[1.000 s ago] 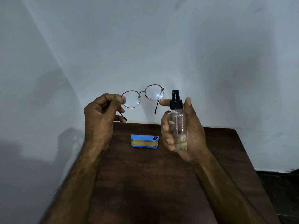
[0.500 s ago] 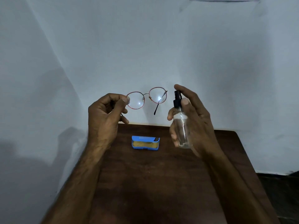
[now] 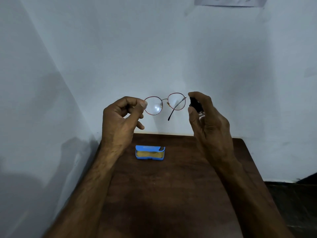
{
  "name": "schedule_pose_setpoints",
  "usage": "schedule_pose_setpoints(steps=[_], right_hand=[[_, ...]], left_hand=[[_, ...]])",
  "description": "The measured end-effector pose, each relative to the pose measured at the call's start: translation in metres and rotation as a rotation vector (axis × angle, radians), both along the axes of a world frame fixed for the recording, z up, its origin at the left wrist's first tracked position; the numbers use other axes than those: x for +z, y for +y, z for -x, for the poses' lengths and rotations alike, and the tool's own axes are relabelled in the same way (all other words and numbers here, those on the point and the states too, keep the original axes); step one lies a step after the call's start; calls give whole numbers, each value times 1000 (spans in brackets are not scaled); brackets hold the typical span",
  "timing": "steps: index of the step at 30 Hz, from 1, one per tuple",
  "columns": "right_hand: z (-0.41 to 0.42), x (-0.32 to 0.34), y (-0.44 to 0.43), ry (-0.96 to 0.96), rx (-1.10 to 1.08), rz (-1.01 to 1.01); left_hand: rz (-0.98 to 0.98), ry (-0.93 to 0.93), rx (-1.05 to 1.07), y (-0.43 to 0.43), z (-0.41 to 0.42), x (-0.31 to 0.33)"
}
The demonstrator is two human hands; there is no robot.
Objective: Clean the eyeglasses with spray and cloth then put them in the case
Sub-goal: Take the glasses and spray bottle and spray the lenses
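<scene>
Round red-rimmed eyeglasses (image 3: 165,104) hang in the air above the table's far edge. My left hand (image 3: 122,115) pinches them at the left end of the frame, and one temple hangs down free on the right. My right hand (image 3: 208,121) grips a small clear spray bottle (image 3: 195,105) with a black pump head, right beside the right lens, forefinger curled over the top of the pump. Most of the bottle is hidden behind my fingers. An open blue eyeglass case (image 3: 150,152) with a yellowish cloth inside lies on the table below the glasses.
The dark brown wooden table (image 3: 171,194) stands against a pale wall, with a second wall close on the left. Dark floor (image 3: 291,194) shows past the table's right edge.
My right hand has turned the bottle and brought it up and closer to the right lens, forefinger now over the pump. The glasses have stayed in about the same place.
</scene>
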State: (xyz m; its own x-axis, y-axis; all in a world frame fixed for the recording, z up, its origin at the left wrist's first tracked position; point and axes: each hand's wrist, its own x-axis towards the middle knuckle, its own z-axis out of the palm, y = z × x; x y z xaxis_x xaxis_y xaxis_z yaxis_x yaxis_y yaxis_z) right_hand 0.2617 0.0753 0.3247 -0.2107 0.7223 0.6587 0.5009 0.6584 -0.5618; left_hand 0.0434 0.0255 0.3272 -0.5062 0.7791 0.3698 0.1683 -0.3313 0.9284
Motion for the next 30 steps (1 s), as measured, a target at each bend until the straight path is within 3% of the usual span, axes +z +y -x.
schedule_pose_setpoints(steps=[10, 14, 30], right_hand=[[-24, 2, -3, 9, -55, -34], [-27, -1, -4, -72, -44, -16], [-43, -11, 4, -30, -172, -68]], left_hand=[[3, 10, -73, 6, -19, 1], [6, 20, -82, 9, -24, 1], [23, 85, -104, 22, -36, -6]])
